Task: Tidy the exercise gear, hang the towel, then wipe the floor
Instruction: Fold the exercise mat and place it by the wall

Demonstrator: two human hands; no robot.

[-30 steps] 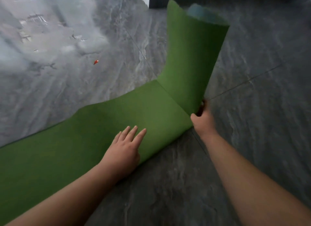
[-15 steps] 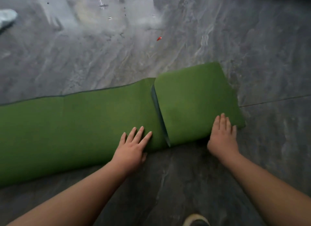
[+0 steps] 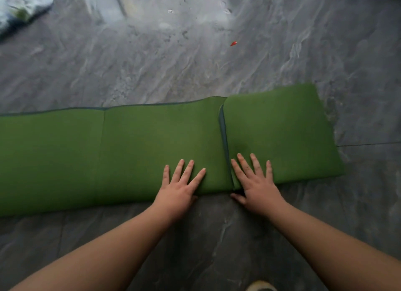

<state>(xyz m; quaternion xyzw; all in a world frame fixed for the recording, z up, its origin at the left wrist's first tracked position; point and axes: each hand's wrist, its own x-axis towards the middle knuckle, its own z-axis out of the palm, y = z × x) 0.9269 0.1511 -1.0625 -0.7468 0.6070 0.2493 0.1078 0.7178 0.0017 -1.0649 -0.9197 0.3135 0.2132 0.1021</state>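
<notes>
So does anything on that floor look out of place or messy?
Yes. A small red scrap lies alone on the grey floor beyond the green mat. Wet-looking spots glisten farther back, and a pale shoe lies at the far left.

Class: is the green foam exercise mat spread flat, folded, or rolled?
Partly folded: the green foam exercise mat's right end lies doubled over, its edge forming a seam beside the right hand.
</notes>
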